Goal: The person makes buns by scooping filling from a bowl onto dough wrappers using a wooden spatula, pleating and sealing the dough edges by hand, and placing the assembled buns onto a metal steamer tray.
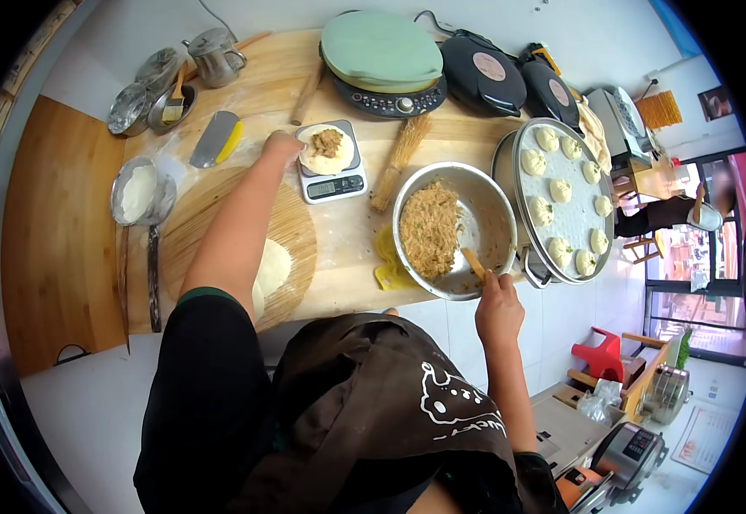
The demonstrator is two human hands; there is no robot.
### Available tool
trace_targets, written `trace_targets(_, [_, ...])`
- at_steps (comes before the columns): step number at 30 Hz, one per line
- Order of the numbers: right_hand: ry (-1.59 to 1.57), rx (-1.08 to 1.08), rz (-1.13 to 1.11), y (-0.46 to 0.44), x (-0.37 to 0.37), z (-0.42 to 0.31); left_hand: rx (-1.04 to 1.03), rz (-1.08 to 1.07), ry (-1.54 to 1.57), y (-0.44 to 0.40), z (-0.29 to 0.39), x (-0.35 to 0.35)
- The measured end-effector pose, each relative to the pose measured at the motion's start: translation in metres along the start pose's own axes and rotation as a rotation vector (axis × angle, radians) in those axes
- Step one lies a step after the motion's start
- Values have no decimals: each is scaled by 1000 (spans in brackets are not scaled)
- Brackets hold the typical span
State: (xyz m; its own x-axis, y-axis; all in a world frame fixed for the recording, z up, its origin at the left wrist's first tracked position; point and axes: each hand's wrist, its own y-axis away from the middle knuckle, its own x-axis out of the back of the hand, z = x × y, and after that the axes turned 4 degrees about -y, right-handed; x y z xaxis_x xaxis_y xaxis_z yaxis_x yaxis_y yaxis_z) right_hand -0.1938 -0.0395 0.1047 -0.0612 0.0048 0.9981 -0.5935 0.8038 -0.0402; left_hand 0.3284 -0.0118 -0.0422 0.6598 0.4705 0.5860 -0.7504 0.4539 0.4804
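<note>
The right hand (500, 310) is closed on the handle of a wooden spatula (474, 264), whose blade is dipped in a steel bowl (490, 208). The left hand (282, 146) is found at the left rim of a dough round (312, 162); whether its fingers are pinched or apart cannot be told. The round, with a mound of filling (328, 143) upon it, lies on a digital scale (332, 186) midway between the near and far edges of the tabletop (352, 231). The display is too small to be read. The bowl, part filled with mixture (428, 230), is placed by the near edge; a tray (577, 220) of pleated buns (560, 190) is noted at the right edge. For sound work, it is judged that small portions should be lifted, the mound kept central and the dough rim kept clean. The round should be steadied lightly, since any pressure by the left hand would likely falsify the weight.
</note>
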Motion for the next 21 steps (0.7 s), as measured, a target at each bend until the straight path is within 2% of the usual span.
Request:
trace_targets(2, [22,19,-17,-4,0,1,-114,89,-236,-5,0,-3])
trace_targets(4, [21,-8,-55,-8,3,-1,-109,99,-232,6,8,-2])
trace_targets(7, [-174,-74,99,-20,25,-21,-66,44,-163,6,12,-1])
trace_targets(10, [-478,81,203,-49,28,-55,-61,-7,-153,-30,-8,-16])
trace_targets(11, [-578,108,168,-61,25,-69,-70,-14,-164,-41,-11,-20])
trace_targets(13, [-672,130,77,-89,22,-104,-160,-5,-248,-7,8,-2])
trace_targets(14, [-730,228,115,-106,-3,-112,-207,-1,-292,13,17,4])
trace_targets(16, [-715,181,23,-135,-25,-145,-260,85,-54,34,18,4])
trace_targets(18, [-687,79,-160,-164,-45,-171,-299,143,101,44,18,-2])
trace_targets(20, [-683,75,-185,-181,-63,-188,-326,187,187,48,16,-10])
trace_targets(21, [-679,71,-198,-184,-68,-192,-350,137,272,52,16,-12])
